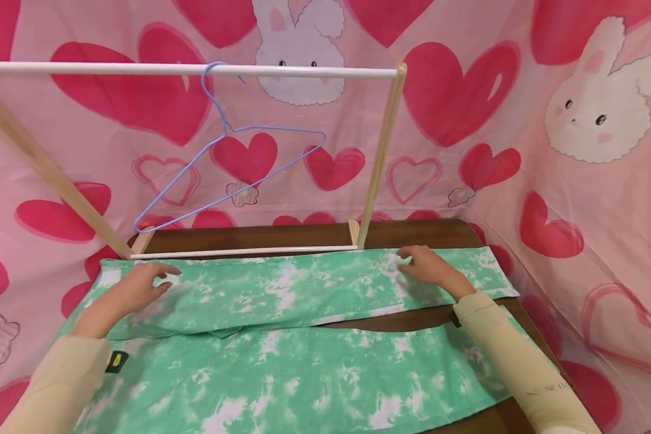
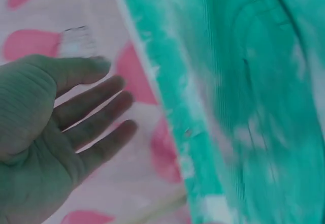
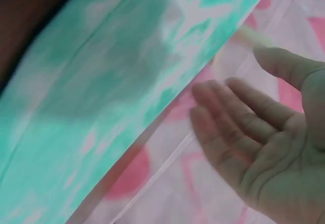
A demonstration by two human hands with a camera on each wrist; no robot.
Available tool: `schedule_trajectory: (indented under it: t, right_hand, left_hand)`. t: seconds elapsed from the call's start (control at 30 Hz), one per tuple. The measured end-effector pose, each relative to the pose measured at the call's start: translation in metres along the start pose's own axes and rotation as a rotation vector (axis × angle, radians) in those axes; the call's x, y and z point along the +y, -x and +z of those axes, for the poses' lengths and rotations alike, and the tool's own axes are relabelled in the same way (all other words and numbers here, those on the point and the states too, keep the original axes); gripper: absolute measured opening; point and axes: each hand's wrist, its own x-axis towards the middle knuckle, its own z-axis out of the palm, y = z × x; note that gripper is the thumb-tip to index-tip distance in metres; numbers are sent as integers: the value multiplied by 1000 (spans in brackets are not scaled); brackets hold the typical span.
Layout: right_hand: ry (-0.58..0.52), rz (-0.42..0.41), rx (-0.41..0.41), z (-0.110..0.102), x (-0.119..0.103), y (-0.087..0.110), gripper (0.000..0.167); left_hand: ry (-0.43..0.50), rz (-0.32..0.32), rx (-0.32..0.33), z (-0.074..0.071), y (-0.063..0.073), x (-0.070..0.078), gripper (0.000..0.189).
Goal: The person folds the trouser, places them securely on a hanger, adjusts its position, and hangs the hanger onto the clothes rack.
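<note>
Green-and-white tie-dye trousers (image 1: 271,374) lie sideways across the table, their two legs parting towards the right. Over the far leg's left part is my left hand (image 1: 135,292), its fingers relaxed and slightly bent. My right hand (image 1: 424,265) hovers over the same leg near its right end, thumb and fingers apart. Both palms look bare: in the left wrist view the left hand (image 2: 56,117) holds nothing, and the right wrist view shows the right hand (image 3: 264,142) likewise. A small dark label (image 1: 117,361) sits on the cloth beside my left wrist.
Behind the trousers stands a wooden rack with a white top bar (image 1: 325,71) and a white lower bar (image 1: 249,251). A blue hanger (image 1: 195,158) hangs from the top bar. The brown table (image 1: 418,232) shows at the back. Pink heart-patterned cloth (image 1: 591,199) surrounds it.
</note>
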Motion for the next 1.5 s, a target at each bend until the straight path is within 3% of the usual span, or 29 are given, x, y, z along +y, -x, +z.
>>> schedule_trajectory:
  t: [0.1,0.2,0.4,0.5,0.6,0.8,0.9,1.03,1.17,1.37,1.5]
  right_hand:
    - [-36,-50,14,7,-8,-18,38]
    - [-65,-36,3,15,-6,-33,39]
    - [-88,-19,4,30,7,-48,45]
    - [-58,-41,63,34,12,-51,33]
    - [-57,-28,129,35,13,-52,20]
    - [-91,44,263,34,10,-51,15]
    - [-111,43,315,35,9,-50,15]
    - [-117,46,319,39,9,-50,14]
    - [-116,44,322,42,11,-49,14]
    - [-139,73,238,39,3,-43,29]
    - [-88,47,172,37,-17,-27,48]
  left_hand:
    - [-7,4,-19,12,-29,-11,33]
    - [-3,-24,-36,21,-46,-20,37]
    - [5,-69,-61,33,-55,-35,38]
    - [8,-98,-48,35,-54,-39,35]
    - [3,-119,37,32,-54,-40,26]
    - [-11,-75,324,27,-58,-39,17]
    - [-26,-66,369,33,-60,-41,16]
    - [-28,-78,307,47,-61,-45,18]
    - [-7,-114,193,53,-59,-43,26]
    - [46,-180,-30,47,-47,-21,62]
    - [47,-141,-50,43,-29,-4,62]
